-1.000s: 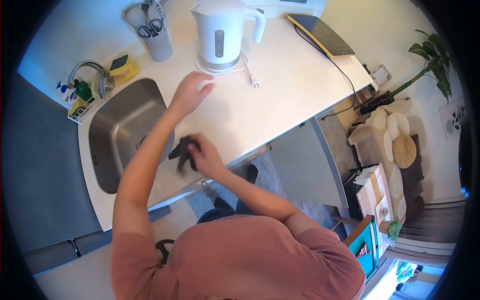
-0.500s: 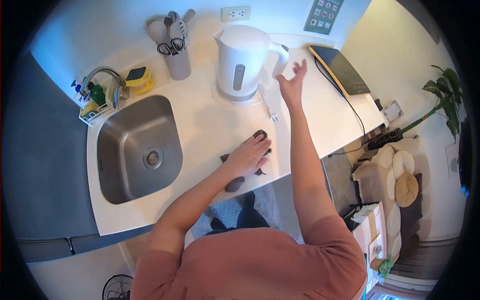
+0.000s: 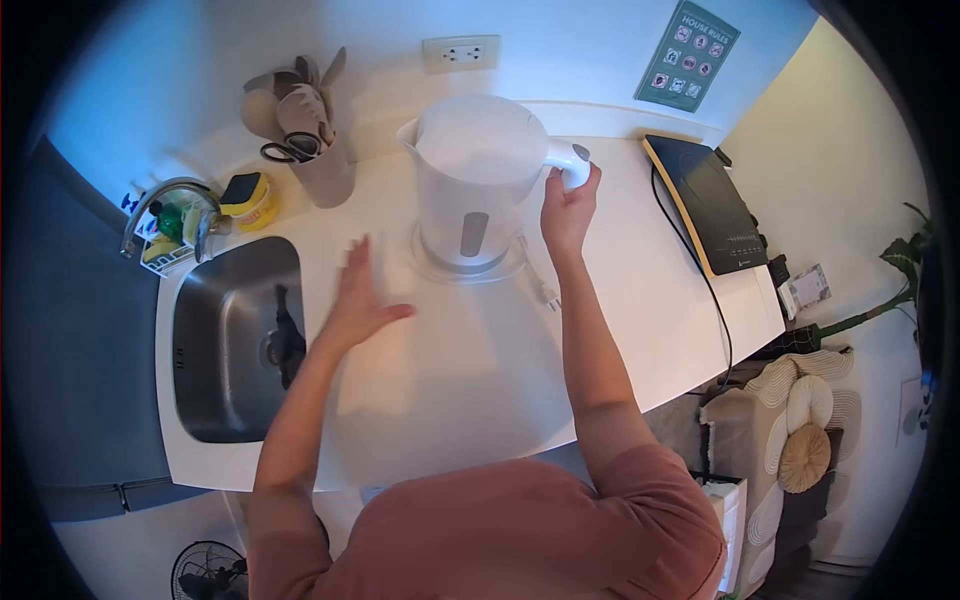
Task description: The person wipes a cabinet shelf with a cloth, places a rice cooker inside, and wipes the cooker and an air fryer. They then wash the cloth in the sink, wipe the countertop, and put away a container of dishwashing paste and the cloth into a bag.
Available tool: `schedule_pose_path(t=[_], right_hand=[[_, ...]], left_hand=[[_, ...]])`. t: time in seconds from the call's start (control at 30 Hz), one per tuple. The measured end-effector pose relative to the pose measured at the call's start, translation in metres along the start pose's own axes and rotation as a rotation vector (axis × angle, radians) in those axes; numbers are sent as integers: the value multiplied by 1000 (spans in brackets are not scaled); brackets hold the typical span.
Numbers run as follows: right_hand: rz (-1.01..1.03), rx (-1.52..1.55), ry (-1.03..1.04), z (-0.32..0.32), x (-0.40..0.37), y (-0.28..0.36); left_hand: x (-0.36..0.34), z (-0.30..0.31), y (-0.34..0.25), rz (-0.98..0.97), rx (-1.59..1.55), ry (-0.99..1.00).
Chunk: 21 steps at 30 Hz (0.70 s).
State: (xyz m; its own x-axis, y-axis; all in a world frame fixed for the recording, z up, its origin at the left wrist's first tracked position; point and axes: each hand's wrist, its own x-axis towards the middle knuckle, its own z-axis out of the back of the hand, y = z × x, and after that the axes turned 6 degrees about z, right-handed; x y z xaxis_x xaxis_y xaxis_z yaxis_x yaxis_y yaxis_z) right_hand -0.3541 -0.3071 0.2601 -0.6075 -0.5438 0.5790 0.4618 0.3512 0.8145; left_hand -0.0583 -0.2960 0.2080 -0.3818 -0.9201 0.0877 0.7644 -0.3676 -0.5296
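My right hand [image 3: 572, 208] is closed round the handle of a white electric kettle [image 3: 475, 165]. The kettle is upright over its round clear-edged base [image 3: 430, 262], and its spout points left. My left hand [image 3: 357, 305] is empty, fingers spread, over the white counter [image 3: 440, 390] between the sink and the kettle. A dark cloth [image 3: 289, 338] lies crumpled in the steel sink [image 3: 205, 405], partly over the drain. Beside the base, a white power plug [image 3: 550, 298] rests on the counter close to my right forearm.
Behind the sink are a faucet [image 3: 180, 188], a caddy with bottles and a yellow tub with a sponge [image 3: 250, 203]. A utensil holder [image 3: 325, 178] with scissors stands against the wall. At right lies a black induction cooktop [image 3: 705, 205], its cord trailing over the counter edge.
My left hand has moved left off the counter's front area, and the dark cloth is now in the sink. My right hand has taken hold of the kettle's handle. The camera view has shifted.
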Motion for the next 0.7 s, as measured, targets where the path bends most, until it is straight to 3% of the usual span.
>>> schedule_pose_path(t=[0.03,0.07,0.1,0.23,0.37,0.4,0.47,0.57,0.67,0.7], right_hand=[[27,-11,-7,5,7,-8],[57,-22,-16,11,16,-18],[88,-31,-27,17,26,-29],[176,-3,-100,40,73,-69],[268,-176,-123,62,127,-108],[200,-153,-91,67,140,-119],[186,-168,-96,71,160,-143],[262,-114,-112,73,182,-171],[401,-585,7,94,203,-168],[290,-370,59,96,195,-155]], left_hand=[[15,-27,-8,-72,-244,17],[28,-40,-29,-18,-243,79],[43,-51,-49,33,-241,139],[111,-123,-72,-99,-135,7],[174,-166,-106,-185,-34,-34],[178,-171,-116,-156,13,-39],[183,-166,-128,-101,115,-42],[137,-110,-113,-206,234,-69],[81,-44,-15,-26,219,-312],[55,-17,35,89,159,-392]])
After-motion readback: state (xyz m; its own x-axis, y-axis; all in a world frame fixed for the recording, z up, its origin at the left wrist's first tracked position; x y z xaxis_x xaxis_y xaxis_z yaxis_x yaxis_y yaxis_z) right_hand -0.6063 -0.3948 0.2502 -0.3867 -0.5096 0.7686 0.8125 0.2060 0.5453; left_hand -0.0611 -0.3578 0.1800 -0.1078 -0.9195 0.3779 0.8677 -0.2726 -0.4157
